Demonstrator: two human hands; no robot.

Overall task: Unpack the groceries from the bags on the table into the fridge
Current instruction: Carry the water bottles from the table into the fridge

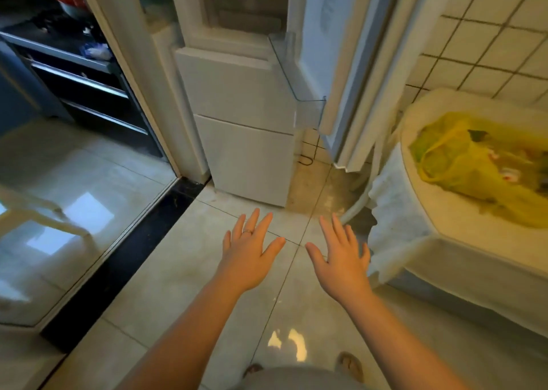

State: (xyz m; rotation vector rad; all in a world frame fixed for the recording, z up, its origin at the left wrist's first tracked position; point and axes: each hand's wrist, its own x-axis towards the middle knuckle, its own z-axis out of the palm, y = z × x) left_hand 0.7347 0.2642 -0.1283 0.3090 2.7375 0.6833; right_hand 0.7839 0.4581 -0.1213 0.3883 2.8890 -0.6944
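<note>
Palms-down left hand (pixel 248 251) and right hand (pixel 344 263) spread empty before fridge (pixel 243 122).

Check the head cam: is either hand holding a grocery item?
No, the left hand and the right hand are both spread open with straight fingers above the floor tiles, holding nothing.

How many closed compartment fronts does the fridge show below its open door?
2: upper front just under the open compartment; lower front beneath it, down to the floor. None appears hidden.
</note>
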